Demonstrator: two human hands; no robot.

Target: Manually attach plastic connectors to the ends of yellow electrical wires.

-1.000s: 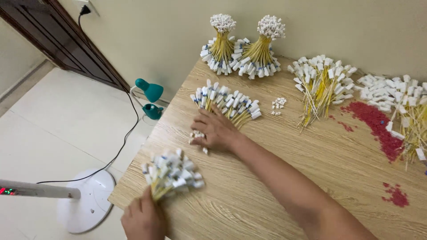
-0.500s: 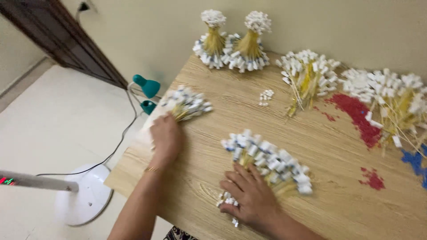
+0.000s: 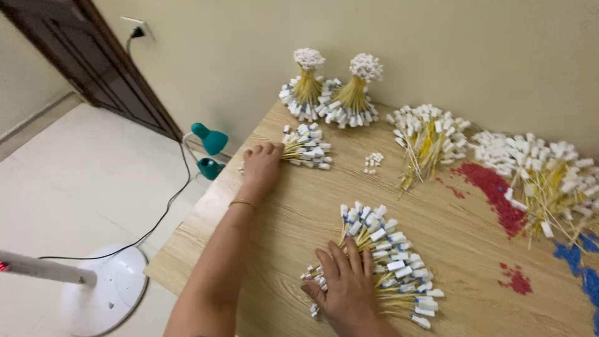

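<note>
The right hand [image 3: 348,288] lies flat, fingers spread, on a loose pile of yellow wires with white plugs [image 3: 388,262] near the front edge of the wooden table [image 3: 293,206]. It presses the pile down and grips nothing; a few stray plugs [image 3: 314,276] lie just beside its thumb. The left hand [image 3: 262,165] is stretched out to the far left edge, fingers bent over the yellow ends of a small wire bundle [image 3: 307,147]. Whether it pinches them or only rests on them I cannot tell.

Half a second ago the left hand was already on that small bundle and the right on the big pile, so the hands have hardly moved; a second ago their places looked swapped, as the view turned.

Behind the small bundle stand two tied bundles [image 3: 331,87], upright against the wall. A few loose plugs [image 3: 373,162] lie between, with more wire heaps [image 3: 427,134] further right, beside red paint stains [image 3: 493,190]. Off the table, a teal lamp [image 3: 209,146] and a white fan base [image 3: 103,293] stand on the floor. Nothing blocks either hand.
</note>
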